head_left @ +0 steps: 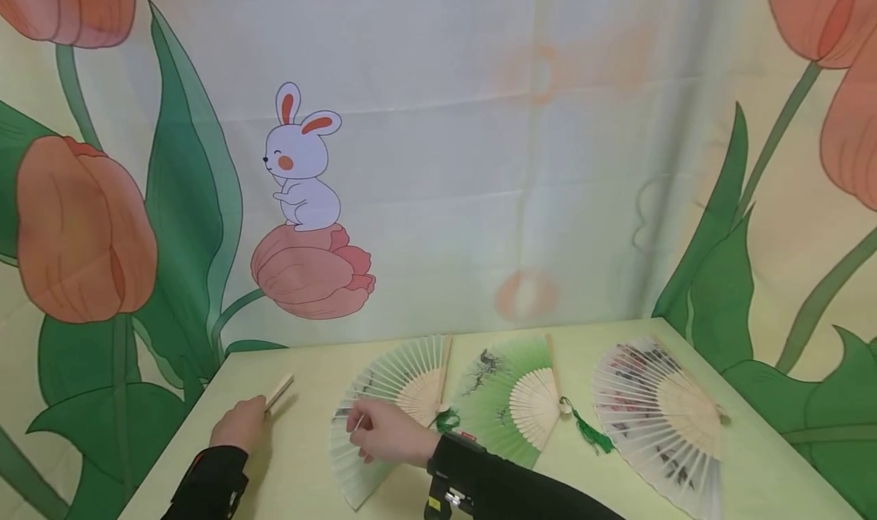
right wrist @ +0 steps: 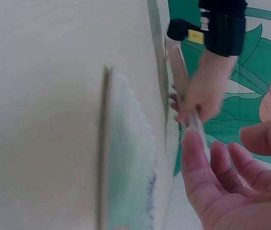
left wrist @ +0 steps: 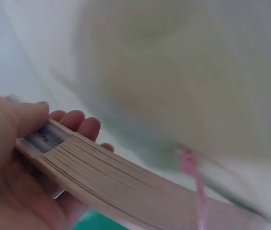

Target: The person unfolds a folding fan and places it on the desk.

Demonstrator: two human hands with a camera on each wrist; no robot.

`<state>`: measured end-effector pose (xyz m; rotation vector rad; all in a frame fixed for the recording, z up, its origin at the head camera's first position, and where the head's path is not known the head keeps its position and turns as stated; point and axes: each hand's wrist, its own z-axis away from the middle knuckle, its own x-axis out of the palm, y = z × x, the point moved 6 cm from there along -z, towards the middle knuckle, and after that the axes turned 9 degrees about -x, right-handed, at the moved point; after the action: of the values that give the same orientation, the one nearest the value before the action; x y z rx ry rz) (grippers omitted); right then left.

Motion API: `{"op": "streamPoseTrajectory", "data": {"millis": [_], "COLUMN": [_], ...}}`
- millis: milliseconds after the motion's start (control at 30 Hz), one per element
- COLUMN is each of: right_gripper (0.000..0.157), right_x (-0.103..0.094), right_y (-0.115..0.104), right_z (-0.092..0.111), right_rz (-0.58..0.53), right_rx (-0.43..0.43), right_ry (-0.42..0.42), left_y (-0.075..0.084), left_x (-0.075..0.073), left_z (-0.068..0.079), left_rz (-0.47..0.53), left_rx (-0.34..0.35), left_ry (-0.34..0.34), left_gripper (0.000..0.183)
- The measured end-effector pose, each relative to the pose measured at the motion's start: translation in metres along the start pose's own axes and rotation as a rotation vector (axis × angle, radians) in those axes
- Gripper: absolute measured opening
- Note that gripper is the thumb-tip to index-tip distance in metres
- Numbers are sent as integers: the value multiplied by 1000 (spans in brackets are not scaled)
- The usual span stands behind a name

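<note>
My left hand grips a folded hand fan over the left side of the table. In the left wrist view the thumb and fingers wrap one end of the folded fan, whose wooden ribs lie stacked together. A pink cord hangs at its far part. My right hand is held above an opened pale green fan, its fingers loosely bent. Nothing sits between those fingers in the right wrist view, where the left hand appears beyond with the folded fan.
To the right, a brighter green fan lies spread, with a dark green tassel beside it. A white fan with dark and reddish prints is spread farther right. Behind the yellow table hangs a cloth with tulips and a rabbit.
</note>
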<state>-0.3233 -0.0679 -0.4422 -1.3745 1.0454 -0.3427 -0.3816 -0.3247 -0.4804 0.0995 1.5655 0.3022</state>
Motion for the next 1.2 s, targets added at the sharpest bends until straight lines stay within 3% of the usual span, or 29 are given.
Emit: {"op": "streamPoseTrajectory", "data": {"millis": [200,333,567,700,933,1200], "right_gripper": [7,13,27,28,22,25], "right_x": [5,-3,-10,-18,-63,-114], "right_y": [11,12,20,21,14,-9], "right_z": [8,8,21,29,37,53], "right_rz": [-84,-109,-138,-238,-271,-81], "right_rx": [17,-16,-8,-29,-55,-151], "right_ry": [71,207,429,464,452,560], "left_y": [57,106,172,195,230,254], "left_x": [-13,-26,-39,-34,-16,-17], "left_z": [11,20,40,48,44,52], "left_rz": [140,253,704,938,1218,1287], "left_rx": [56,104,162,180,192,178], "left_ry": [85,110,35,-45,-162,-35], "left_gripper": [23,27,19,20,35,38]}}
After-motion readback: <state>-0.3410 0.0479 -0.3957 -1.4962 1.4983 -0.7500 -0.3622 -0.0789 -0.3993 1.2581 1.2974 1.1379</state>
